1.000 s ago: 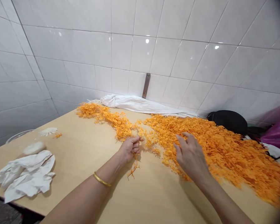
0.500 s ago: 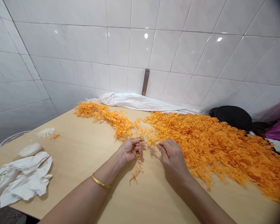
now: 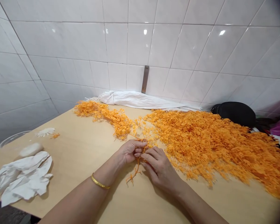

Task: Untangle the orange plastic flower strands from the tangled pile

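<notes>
Near the middle of the table, my left hand (image 3: 133,151) is closed on a thin orange plastic sprig (image 3: 136,170), whose branched end hangs down below the fingers. My right hand (image 3: 159,166) meets it, fingertips pinched together against the left fingers at the sprig. What exactly lies between the right fingertips is mostly hidden. Just beyond the hands, a narrow band of orange pieces (image 3: 121,123) runs to the back left. To the right spreads a large heap of similar orange sprigs (image 3: 207,143).
A crumpled white cloth (image 3: 28,179), a pale rounded lump (image 3: 31,150), a white flower-shaped piece (image 3: 46,132) and a small orange piece (image 3: 55,135) lie at left. White sheeting (image 3: 135,100) runs along the tiled wall (image 3: 84,40). A black pouch (image 3: 234,113) sits behind the heap.
My right hand has moved left from the edge of the heap to meet my left hand. The left hand stays nearly in place, still holding the sprig.
</notes>
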Available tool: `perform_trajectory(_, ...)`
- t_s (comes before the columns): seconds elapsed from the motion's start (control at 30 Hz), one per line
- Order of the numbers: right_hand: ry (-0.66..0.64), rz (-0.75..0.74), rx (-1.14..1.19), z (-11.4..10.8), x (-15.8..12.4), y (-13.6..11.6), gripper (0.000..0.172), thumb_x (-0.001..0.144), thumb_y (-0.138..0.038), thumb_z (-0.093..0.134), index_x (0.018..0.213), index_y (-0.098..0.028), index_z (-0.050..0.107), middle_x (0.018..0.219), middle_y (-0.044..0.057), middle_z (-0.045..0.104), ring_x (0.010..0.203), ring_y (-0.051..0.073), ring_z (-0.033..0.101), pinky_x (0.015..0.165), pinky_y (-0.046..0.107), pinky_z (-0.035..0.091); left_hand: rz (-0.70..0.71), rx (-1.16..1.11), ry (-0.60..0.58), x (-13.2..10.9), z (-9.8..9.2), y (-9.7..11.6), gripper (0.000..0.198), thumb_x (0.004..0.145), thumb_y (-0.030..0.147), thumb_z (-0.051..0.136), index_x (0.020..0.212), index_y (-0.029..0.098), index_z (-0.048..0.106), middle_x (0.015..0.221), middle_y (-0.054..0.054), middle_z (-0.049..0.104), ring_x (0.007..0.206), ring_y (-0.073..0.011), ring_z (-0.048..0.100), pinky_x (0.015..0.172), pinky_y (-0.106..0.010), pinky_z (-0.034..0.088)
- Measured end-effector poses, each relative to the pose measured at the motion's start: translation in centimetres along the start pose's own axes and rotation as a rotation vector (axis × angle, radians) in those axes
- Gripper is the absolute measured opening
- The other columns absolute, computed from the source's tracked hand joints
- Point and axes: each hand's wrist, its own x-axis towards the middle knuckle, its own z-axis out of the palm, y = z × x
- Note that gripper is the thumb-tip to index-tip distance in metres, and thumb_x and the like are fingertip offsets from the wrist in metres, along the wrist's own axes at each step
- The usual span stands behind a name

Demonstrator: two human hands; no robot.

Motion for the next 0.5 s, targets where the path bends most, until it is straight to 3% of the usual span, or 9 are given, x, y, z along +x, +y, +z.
perform_trajectory(0.1,0.135,0.210,0.207,-0.1,0.0,0.2,0.019,0.084,-0.026,0.039,0.083,-0.019,0.056,0.077,0.004,0.056,0.071,0.015,0.050,0.064,0.027,0.040,0.045,0.015,0.036,0.4,-0.2,0.0,0.014,0.067,0.000,0.050,0.061,0.012,0.043,0.042,0.008,0.032,0.032,0.0007,0.016,0.031,-0.012,0.013)
perform_trajectory(0.17,0.229,0.421,0.306,0.0,0.0,0.9,0.027,0.085,-0.033,0.036,0.070,-0.017,0.052,0.062,0.001,0.051,0.057,0.012,0.047,0.053,0.024,0.037,0.100,0.020,0.035,0.7,-0.5,-0.1,0.012,0.066,0.000,0.050,0.063,0.011,0.045,0.046,0.005,0.040,0.032,0.0013,0.017,0.031,-0.012,0.013)
perform_trajectory(0.23,0.221,0.571,0.399,0.2,0.0,1.7,0.035,0.084,-0.040,0.036,0.062,-0.016,0.049,0.054,-0.001,0.046,0.050,0.011,0.043,0.047,0.023,0.033,0.138,0.031,0.014,0.9,-0.8,-0.2,0.010,0.066,0.002,0.052,0.067,0.011,0.047,0.051,0.003,0.046,0.033,0.0017,0.018,0.031,-0.011,0.014)
perform_trajectory(0.33,0.142,0.632,0.594,0.7,0.2,2.4,0.038,0.082,-0.046,0.038,0.061,-0.016,0.049,0.054,-0.002,0.045,0.047,0.009,0.040,0.045,0.022,0.030,0.168,0.080,-0.025,0.7,-0.7,-0.5,0.011,0.063,0.004,0.056,0.070,0.010,0.050,0.051,0.004,0.044,0.034,0.0019,0.019,0.033,-0.012,0.013)
perform_trajectory(0.5,0.294,0.622,0.855,1.4,0.6,2.6,0.029,0.076,-0.044,0.049,0.069,-0.016,0.049,0.064,-0.001,0.047,0.053,0.009,0.041,0.047,0.021,0.034,0.155,0.272,-0.043,-0.1,0.3,-1.1,0.013,0.057,0.007,0.061,0.059,0.011,0.049,0.041,0.009,0.029,0.033,0.0012,0.016,0.034,-0.015,0.007)
